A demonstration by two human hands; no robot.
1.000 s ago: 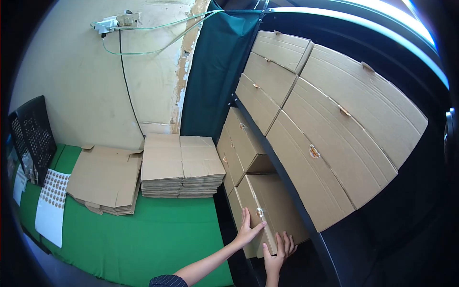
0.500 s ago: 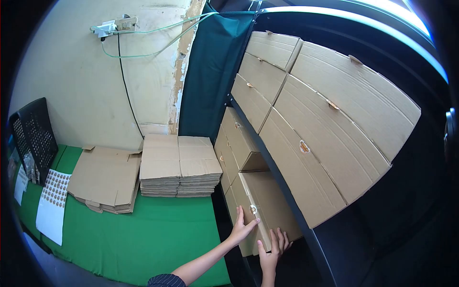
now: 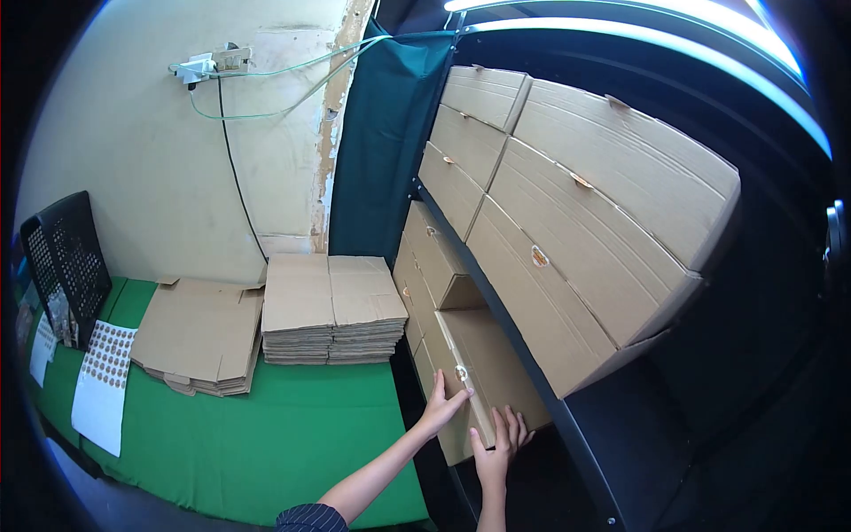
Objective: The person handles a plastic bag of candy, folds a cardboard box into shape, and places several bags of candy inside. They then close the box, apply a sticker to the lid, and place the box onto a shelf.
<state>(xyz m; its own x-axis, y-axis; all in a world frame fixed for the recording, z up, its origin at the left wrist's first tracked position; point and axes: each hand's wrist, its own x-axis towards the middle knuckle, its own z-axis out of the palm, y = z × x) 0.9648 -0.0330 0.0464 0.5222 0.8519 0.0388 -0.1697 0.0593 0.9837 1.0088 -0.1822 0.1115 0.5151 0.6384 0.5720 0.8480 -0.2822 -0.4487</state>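
Observation:
A closed brown cardboard box (image 3: 510, 368) with a round sticker on its front edge sits on the lower shelf. My left hand (image 3: 443, 410) grips that front edge, its fingers against the front panel and its thumb beside the sticker. At the near front corner, my right hand (image 3: 498, 441) holds the same box, thumb on the front and fingers over the top. Beyond it, another cardboard box (image 3: 433, 275) with a sticker stands on the same shelf. The undersides of the boxes are hidden.
Several closed boxes (image 3: 576, 239) fill the upper shelf, above a dark shelf rail (image 3: 523, 341). On the green-covered table (image 3: 292, 443) lie stacks of flattened cardboard (image 3: 297, 288), a cardboard pile (image 3: 191, 328), a sticker sheet (image 3: 99, 399) and a black perforated basket (image 3: 62, 257).
The view has shifted slightly, so the shelved boxes appear farther left. Both hands stay on the same box, which shows little movement relative to the shelf.

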